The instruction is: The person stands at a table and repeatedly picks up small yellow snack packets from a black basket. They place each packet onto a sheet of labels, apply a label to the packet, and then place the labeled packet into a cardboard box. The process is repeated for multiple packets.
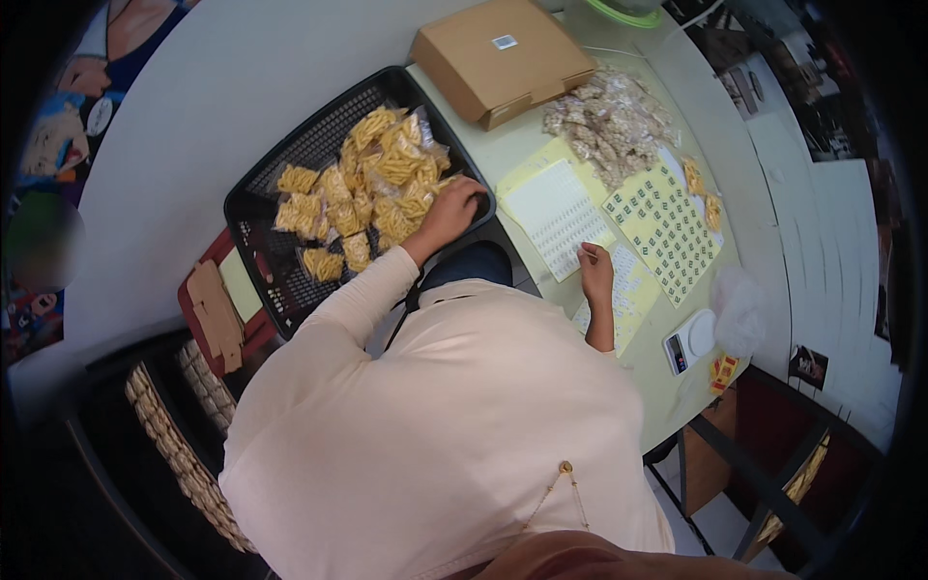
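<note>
My left hand rests at the near right side of a black plastic basket, fingers curled down beside clear bags of yellow stick-shaped snacks. Whether it grips one of these bags is hidden. Over the table, my right hand pinches thumb and finger together on what looks like a small pale sticker. Just beyond it lies a white sheet printed with rows of small labels. Under and beside that hand is a yellow backing sheet with scattered small labels. Farther right is a yellow sheet with dark square stickers.
A closed cardboard box stands at the back, beside a heap of bagged pale snacks. Two yellow snack bags lie at the right. Nearer are a digital kitchen scale and a clear plastic bag. Flattened cardboard lies left of the basket.
</note>
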Demonstrator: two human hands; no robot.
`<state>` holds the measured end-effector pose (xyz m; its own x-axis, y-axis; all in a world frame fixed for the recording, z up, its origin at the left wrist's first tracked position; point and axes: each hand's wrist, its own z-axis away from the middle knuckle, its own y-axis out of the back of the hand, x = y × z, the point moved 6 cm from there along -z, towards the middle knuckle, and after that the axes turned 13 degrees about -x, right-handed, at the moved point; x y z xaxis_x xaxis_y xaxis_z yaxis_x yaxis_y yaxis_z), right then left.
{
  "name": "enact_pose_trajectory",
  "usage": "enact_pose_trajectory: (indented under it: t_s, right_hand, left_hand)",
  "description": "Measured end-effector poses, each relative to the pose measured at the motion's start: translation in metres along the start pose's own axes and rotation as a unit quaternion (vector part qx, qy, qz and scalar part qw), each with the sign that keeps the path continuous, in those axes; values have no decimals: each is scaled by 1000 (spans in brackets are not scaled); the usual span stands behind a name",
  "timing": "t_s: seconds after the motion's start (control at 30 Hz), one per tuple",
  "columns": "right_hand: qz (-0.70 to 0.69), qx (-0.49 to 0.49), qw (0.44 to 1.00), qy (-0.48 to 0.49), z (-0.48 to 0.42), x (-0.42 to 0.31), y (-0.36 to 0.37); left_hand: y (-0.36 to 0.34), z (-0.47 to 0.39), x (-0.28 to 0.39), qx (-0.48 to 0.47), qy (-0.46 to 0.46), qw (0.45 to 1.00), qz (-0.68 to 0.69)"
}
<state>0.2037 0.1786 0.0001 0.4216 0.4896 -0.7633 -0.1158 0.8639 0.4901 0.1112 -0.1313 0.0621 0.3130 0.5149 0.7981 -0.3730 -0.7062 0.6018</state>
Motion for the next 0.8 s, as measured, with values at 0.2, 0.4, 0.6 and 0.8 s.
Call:
enact_pose_trajectory:
  t_s: [0.2,0.4,0.6,0.8]
  right_hand:
    - [107,7,994,26,14,-7,-14]
    - [216,51,973,64,33,-22,-40]
    - [313,132,937,81,48,-39,-69]
    - [384,198,899,75,48,-36,-81]
  left_hand:
    - [61,83,-117,122,185,973,59]
    - [111,196,-225,134,381,914,28]
    - [91,276,-303,54,491,863,110]
    - [75,283,-309,34,555,823,119]
